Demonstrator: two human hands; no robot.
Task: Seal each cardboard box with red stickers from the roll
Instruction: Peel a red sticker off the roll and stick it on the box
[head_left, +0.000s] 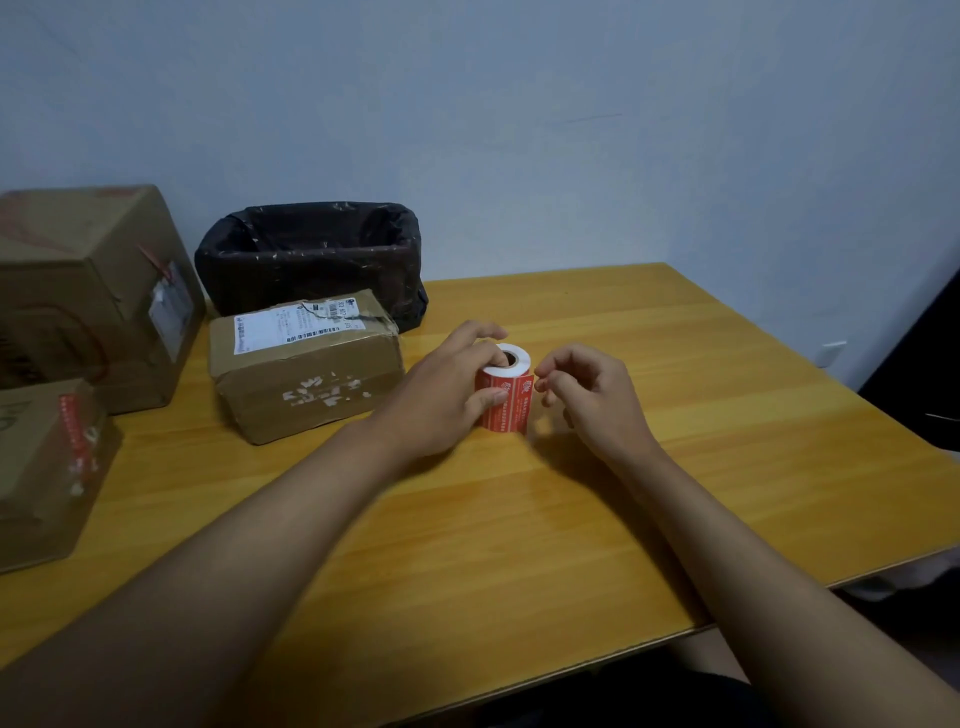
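Gripping the sticker roll (506, 387) from its left side, the left hand (447, 395) has its thumb pressed on the red face and its fingers curled over the white top edge, steadying the roll where it stands upright on the table (675, 415). The right hand (592, 395) sits just beside the roll's right side, fingers curled inward with the tips close together near the roll's edge; whether they have caught a sticker's corner or hold nothing is too small to tell.

Left of the roll, close by, lies a mid-sized cardboard box (306, 364) with a white shipping label on top and no red sticker visible on the faces that show. At the lower left edge a smaller box (47, 467) carries a red strip down its side, so that one appears already sealed. Behind it stands a large box (88, 296), with some red at its top and corner, though whether that is a sticker I cannot tell. A black-lined bin (311, 254) sits against the wall.

By my reading, at least one box is done and the mid-sized one remains, with peeling the likely step in hand.
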